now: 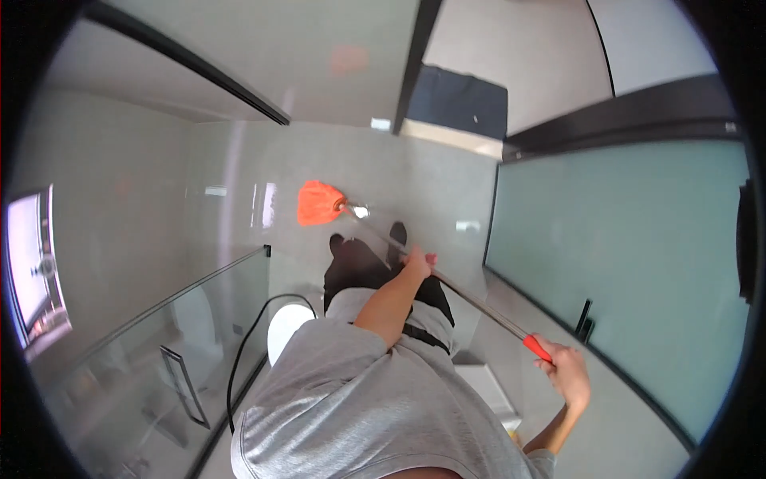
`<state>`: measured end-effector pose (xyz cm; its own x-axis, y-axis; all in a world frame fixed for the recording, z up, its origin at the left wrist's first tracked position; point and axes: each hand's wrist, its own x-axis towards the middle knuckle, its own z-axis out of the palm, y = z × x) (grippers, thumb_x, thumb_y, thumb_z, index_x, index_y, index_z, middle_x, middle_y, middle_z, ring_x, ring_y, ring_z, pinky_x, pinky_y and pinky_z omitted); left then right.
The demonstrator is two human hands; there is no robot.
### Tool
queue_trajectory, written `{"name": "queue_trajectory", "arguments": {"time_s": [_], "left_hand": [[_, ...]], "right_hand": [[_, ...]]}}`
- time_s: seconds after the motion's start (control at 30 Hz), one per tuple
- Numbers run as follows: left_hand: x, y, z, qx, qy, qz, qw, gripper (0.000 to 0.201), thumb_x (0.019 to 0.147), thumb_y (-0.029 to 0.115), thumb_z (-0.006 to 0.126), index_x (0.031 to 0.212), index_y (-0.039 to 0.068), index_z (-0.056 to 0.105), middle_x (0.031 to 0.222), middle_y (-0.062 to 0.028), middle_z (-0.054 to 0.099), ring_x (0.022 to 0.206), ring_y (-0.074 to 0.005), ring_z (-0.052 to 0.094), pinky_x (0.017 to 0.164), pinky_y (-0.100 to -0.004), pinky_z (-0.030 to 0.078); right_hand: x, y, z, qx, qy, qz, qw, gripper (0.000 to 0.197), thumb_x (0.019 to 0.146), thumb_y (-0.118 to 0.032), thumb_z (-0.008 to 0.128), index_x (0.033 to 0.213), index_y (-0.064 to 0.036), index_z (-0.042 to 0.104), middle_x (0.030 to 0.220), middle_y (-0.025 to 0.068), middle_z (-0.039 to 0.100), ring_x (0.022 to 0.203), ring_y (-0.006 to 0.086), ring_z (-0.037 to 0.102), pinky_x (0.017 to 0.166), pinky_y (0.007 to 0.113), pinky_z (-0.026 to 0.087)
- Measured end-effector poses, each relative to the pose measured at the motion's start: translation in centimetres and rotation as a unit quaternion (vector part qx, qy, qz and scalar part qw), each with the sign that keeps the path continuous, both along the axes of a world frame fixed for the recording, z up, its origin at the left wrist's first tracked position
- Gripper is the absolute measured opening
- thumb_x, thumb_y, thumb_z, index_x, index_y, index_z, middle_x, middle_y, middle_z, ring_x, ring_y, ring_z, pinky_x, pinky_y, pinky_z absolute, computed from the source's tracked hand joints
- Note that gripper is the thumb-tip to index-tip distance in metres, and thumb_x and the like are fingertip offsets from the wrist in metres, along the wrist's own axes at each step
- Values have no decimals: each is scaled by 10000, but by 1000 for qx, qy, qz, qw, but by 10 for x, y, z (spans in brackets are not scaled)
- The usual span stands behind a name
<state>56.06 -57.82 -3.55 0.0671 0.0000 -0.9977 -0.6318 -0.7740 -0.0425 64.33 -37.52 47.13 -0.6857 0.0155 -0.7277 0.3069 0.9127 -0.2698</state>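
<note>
A mop with an orange head (321, 203) lies on the grey tiled floor ahead of my feet, slightly left. Its metal pole (479, 302) runs from there toward the lower right, crossing in front of my legs. Around the middle of the pole my left hand (417, 263) is closed. My right hand (565, 374) grips the red handle (536, 347) at the upper end of the pole, out to my right. Part of that handle is hidden by the fingers.
To the left stands a glass panel (231, 297) with a black handle (185, 386). A white rounded fixture (289, 329) and a black cord (239, 351) are near my left side. A frosted glass door (614, 239) is on the right. Beyond a raised sill lies a dark mat (457, 101).
</note>
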Motion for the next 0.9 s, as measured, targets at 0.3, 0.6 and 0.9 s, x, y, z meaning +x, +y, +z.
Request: {"name": "queue_trajectory", "arguments": {"time_s": [0.3,0.6,0.9], "left_hand": [[74,40,-46,227,52,-31,972,173,944,189,530,817,98,457,673,-69,442,602,-231,477,564,-400,445],[-39,-138,-19,268,109,157,944,191,933,99,534,753,52,488,698,-76,507,680,-237,527,788,-415,518],[-41,-497,1,82,482,81,868,570,1010,356,511,1475,98,305,1437,-244,470,1293,-344,502,1065,-508,432]], "right_hand": [[96,17,-17,9,-7,-245,970,524,776,17,740,1283,-61,631,963,200,713,822,107,667,774,285,525],[-29,-110,-61,74,61,-2,995,433,808,-67,740,1234,-75,661,960,173,709,773,241,698,734,352,541],[-152,-396,-127,49,173,295,938,435,857,-147,696,1271,-109,567,808,163,671,738,380,659,641,463,520]]}}
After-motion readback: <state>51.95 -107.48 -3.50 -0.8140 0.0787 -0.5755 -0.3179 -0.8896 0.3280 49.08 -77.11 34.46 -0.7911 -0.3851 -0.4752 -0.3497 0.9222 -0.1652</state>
